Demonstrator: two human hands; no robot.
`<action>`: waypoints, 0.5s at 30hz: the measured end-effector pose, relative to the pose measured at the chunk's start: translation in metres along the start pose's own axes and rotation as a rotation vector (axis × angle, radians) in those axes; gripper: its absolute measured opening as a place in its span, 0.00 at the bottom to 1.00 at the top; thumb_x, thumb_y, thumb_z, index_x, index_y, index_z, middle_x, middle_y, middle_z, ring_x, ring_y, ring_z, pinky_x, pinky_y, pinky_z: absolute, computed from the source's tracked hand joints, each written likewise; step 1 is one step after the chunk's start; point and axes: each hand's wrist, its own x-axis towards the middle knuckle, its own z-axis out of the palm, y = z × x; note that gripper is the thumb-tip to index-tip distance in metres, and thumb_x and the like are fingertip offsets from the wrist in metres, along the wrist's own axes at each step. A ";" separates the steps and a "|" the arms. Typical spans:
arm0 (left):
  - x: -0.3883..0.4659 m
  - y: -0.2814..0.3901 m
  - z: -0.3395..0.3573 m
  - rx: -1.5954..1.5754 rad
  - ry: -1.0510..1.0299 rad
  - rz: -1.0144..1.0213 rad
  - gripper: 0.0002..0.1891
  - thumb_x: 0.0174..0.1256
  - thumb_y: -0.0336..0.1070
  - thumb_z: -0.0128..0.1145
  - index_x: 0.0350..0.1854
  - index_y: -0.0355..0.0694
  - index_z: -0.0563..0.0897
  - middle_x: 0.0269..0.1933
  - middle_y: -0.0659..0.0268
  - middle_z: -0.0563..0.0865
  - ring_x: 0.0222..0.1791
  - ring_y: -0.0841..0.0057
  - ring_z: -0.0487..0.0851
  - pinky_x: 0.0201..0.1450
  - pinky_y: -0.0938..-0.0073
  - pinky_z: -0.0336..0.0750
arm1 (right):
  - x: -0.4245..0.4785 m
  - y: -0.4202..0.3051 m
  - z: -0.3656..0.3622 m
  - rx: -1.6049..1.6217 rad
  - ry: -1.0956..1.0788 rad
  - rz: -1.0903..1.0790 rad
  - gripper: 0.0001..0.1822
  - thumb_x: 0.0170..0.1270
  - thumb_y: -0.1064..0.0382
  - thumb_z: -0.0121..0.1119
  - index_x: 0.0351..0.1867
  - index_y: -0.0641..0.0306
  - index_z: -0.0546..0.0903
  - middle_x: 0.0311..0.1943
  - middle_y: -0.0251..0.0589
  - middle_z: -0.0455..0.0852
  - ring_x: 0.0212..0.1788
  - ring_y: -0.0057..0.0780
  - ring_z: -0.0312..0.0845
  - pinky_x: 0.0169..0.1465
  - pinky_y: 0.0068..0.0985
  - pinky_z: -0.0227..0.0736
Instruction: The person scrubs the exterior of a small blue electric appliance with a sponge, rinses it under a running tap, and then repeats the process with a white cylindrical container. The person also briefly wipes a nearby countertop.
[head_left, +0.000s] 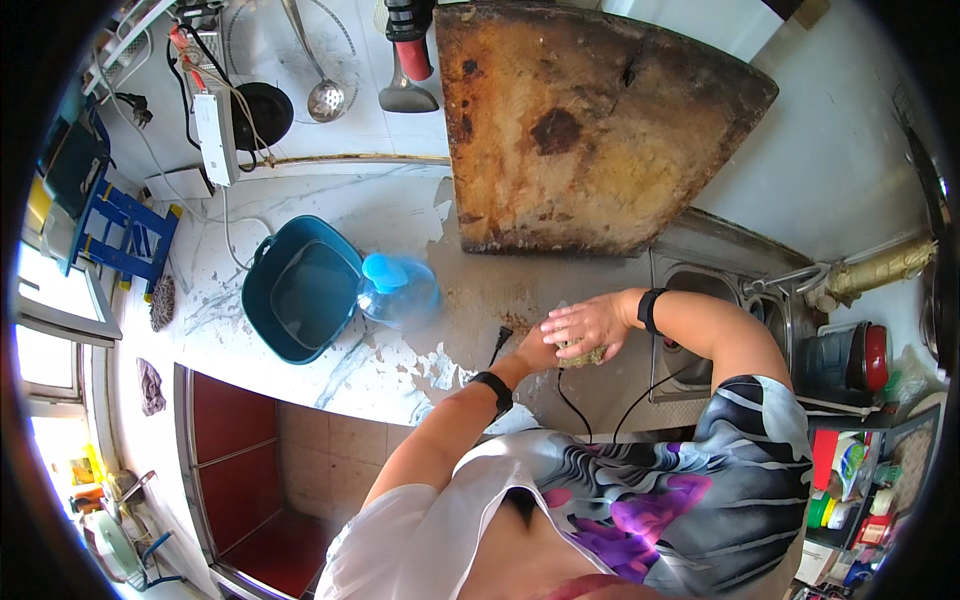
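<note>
My right hand (589, 324) curls over a yellow-green object (581, 357), possibly a scouring pad, and grips it above the counter. Close against it, my left hand (536, 349) is partly covered by the right one, so its fingers are hidden. Brown crumbs (517, 322) lie scattered on the worn counter (480, 289) just beyond the hands. A black plug (505, 332) on a cord rests by my left wrist. Left of the hands stand a clear blue plastic bottle (401, 296) with a blue cap and a teal basin (300, 341).
A large stained wooden board (592, 142) stands behind the counter. To the right is a metal sink (701, 289) with a faucet (780, 279). A white power strip (215, 139) hangs at the left. A black cord (574, 405) runs toward the counter's front edge.
</note>
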 end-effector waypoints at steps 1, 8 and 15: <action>-0.001 -0.004 0.004 0.025 0.001 0.004 0.29 0.56 0.47 0.62 0.62 0.51 0.72 0.64 0.61 0.72 0.67 0.61 0.66 0.68 0.59 0.61 | 0.001 0.001 0.001 -0.009 0.012 -0.032 0.43 0.42 0.47 0.73 0.63 0.51 0.67 0.66 0.52 0.62 0.69 0.55 0.55 0.68 0.54 0.54; -0.004 0.019 -0.003 0.045 0.049 -0.130 0.45 0.41 0.54 0.71 0.67 0.53 0.67 0.67 0.63 0.68 0.69 0.63 0.62 0.70 0.47 0.51 | 0.008 -0.044 0.017 -0.182 0.246 0.547 0.43 0.43 0.45 0.68 0.64 0.53 0.67 0.65 0.50 0.65 0.69 0.51 0.56 0.68 0.56 0.51; 0.002 0.039 -0.015 0.008 0.121 -0.274 0.49 0.35 0.50 0.72 0.65 0.41 0.63 0.61 0.56 0.74 0.65 0.60 0.69 0.69 0.45 0.52 | 0.054 -0.079 0.044 -0.334 0.679 1.359 0.33 0.50 0.50 0.63 0.57 0.64 0.72 0.59 0.54 0.70 0.61 0.55 0.64 0.63 0.45 0.60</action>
